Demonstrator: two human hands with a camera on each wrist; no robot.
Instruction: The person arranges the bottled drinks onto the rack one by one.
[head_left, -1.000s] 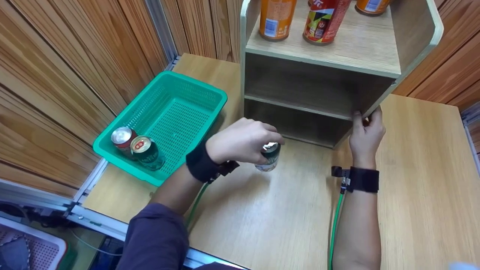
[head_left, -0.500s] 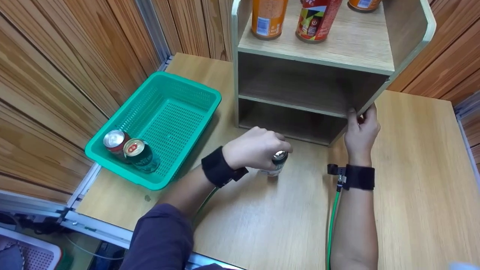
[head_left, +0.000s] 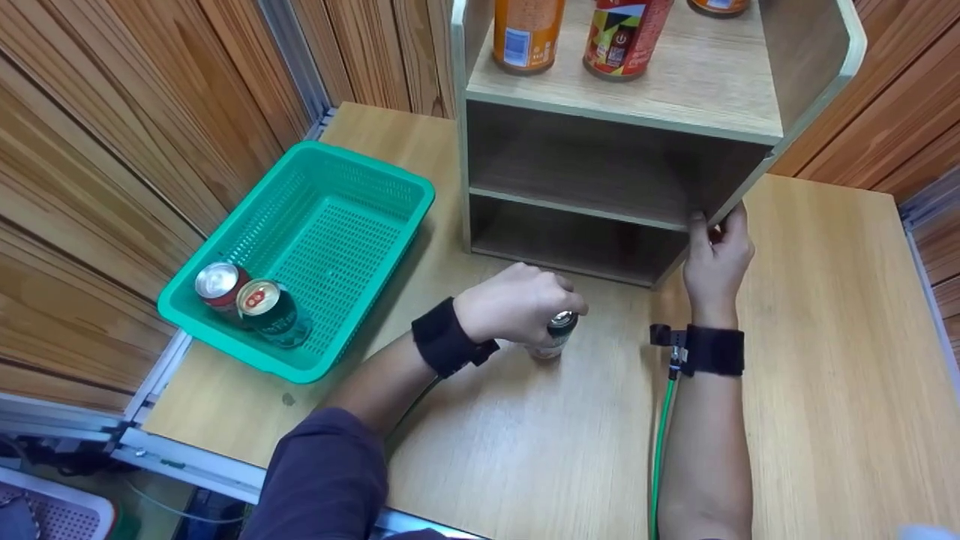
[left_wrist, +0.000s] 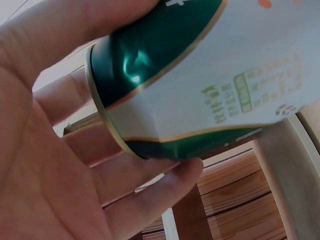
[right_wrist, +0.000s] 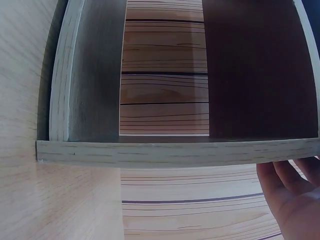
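Note:
My left hand (head_left: 521, 304) grips a green and white drink can (head_left: 556, 339) near its top, in front of the shelf. In the left wrist view the can (left_wrist: 200, 90) lies between thumb and fingers, its rim toward the palm. Whether its base touches the table cannot be told. The wooden shelf unit (head_left: 622, 120) stands behind it. My right hand (head_left: 718, 262) holds the front edge of the shelf's right side panel, thumb at the front. In the right wrist view, the fingers (right_wrist: 272, 182) of that hand touch the panel from outside.
A green basket (head_left: 405, 247) at the left holds a red can (head_left: 221, 289) and a green can (head_left: 274, 319). An orange can (head_left: 529, 37) and a red can (head_left: 626, 41) stand on the shelf's top board, another orange can behind. Wood-plank walls enclose the table (head_left: 847, 337).
My left hand, with the can, has moved right and a little toward me. The right hand stays on the panel. The whole head view has shifted slightly.

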